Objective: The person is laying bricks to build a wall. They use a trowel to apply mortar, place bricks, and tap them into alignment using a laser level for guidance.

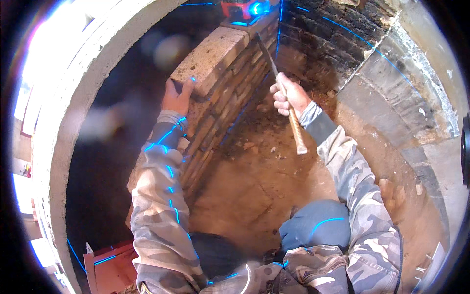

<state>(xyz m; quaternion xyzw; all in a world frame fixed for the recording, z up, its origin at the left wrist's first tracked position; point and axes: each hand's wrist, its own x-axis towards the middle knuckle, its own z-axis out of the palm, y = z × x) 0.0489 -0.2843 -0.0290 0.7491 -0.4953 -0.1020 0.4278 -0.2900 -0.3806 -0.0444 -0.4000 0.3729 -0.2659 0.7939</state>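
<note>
A tan, speckled brick (pixel 210 54) lies on top of a low wall of thin bricks (pixel 230 93). My left hand (pixel 177 98) grips its near end, thumb on the right side and fingers on the left. In my right hand (pixel 290 94), to the right of the wall, is a hammer (pixel 296 128) with a flared wooden handle, held closed around the middle. Its dark, narrow upper end slants up toward the far end of the wall. The exact shape of that end is hard to make out.
A red laser level (pixel 240 9) glows blue on the wall's far end, casting lines over walls and sleeves. A pale curved rim (pixel 63 142) runs along the left. Sooty brickwork (pixel 323 39) stands behind; rubble (pixel 391 193) lies right on the dusty floor (pixel 235 181).
</note>
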